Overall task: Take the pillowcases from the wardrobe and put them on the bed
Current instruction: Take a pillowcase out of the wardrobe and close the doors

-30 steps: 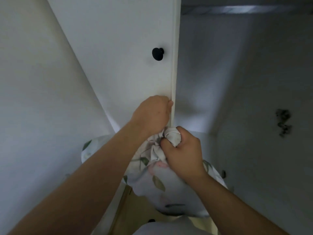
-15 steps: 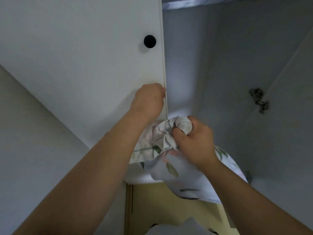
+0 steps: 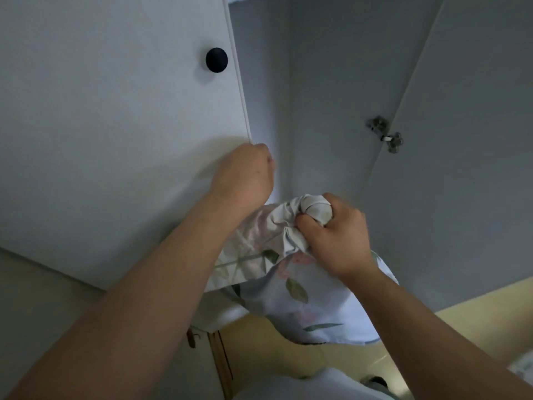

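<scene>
Head view: the right hand (image 3: 336, 233) is shut tight in a fist around a bunched-up knot of the pillowcases (image 3: 288, 272). The cloth is white with green leaves and pink flowers. Its long way runs from the fist down and toward the person, so most of it hangs loose below the right hand and a bit under the left forearm. The left hand (image 3: 243, 176) sits just left of the fist and a little higher. Its fingers are curled over the edge of the white wardrobe door (image 3: 115, 140), below the black knob (image 3: 216, 59); it holds no cloth. The right hand is the one with the load. The open wardrobe (image 3: 317, 96) is past both hands. The bed does not show for sure, so I think the right hand must carry the bundle back and away from the wardrobe
</scene>
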`<action>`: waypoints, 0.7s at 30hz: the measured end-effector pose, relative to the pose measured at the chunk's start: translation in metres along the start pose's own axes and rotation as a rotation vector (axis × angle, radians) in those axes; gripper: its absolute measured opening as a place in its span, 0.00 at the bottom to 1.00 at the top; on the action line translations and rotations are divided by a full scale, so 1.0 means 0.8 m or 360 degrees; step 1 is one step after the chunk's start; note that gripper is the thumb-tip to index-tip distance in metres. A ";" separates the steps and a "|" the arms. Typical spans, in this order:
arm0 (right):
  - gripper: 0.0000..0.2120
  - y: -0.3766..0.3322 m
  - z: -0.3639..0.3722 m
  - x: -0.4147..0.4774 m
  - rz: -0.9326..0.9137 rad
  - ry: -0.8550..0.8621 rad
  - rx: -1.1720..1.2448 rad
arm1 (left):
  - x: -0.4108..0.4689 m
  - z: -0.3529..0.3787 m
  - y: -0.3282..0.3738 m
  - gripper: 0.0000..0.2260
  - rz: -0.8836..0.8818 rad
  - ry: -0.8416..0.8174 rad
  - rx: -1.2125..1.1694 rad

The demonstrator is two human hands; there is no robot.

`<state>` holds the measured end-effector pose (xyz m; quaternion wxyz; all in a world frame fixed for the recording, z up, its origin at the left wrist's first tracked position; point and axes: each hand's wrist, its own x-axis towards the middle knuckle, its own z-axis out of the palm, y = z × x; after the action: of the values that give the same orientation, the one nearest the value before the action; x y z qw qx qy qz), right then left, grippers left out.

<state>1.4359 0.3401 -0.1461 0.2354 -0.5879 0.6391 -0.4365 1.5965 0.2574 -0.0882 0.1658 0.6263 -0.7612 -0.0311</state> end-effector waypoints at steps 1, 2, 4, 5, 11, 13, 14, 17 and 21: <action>0.11 0.005 -0.013 -0.003 0.0050 0.0053 0.0008 | 0.001 0.002 0.018 0.10 0.0118 -0.0041 -0.0049; 0.11 0.005 -0.017 -0.005 0.0072 0.0056 0.0024 | -0.003 0.002 0.025 0.10 0.0208 -0.0063 -0.0085; 0.11 0.010 -0.034 -0.009 0.0116 0.0091 0.0043 | -0.006 0.001 0.053 0.08 0.0417 -0.0091 -0.0159; 0.11 0.014 -0.047 -0.011 0.0150 0.0126 0.0058 | -0.006 0.001 0.073 0.08 0.0519 -0.0102 -0.0198; 0.10 0.058 -0.134 -0.032 0.0377 0.0361 0.0152 | -0.003 0.018 0.213 0.15 0.1144 -0.0238 -0.0297; 0.10 0.071 -0.159 -0.041 0.0445 0.0442 0.0152 | 0.000 0.030 0.254 0.17 0.1343 -0.0264 -0.0254; 0.09 0.077 -0.171 -0.047 0.0473 0.0476 0.0142 | 0.002 0.037 0.272 0.18 0.1436 -0.0260 -0.0229; 0.06 0.095 -0.206 -0.065 0.0547 0.0594 0.0083 | 0.005 0.057 0.328 0.23 0.1795 -0.0128 -0.0086; 0.07 0.116 -0.247 -0.088 0.0615 0.0761 0.0008 | -0.002 0.071 0.402 0.23 0.2353 0.0244 0.0231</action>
<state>1.2383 0.4564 -0.1376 0.1584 -0.3355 0.7752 -0.5113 1.2764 0.3183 -0.0602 0.1543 -0.0392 -0.9702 0.1825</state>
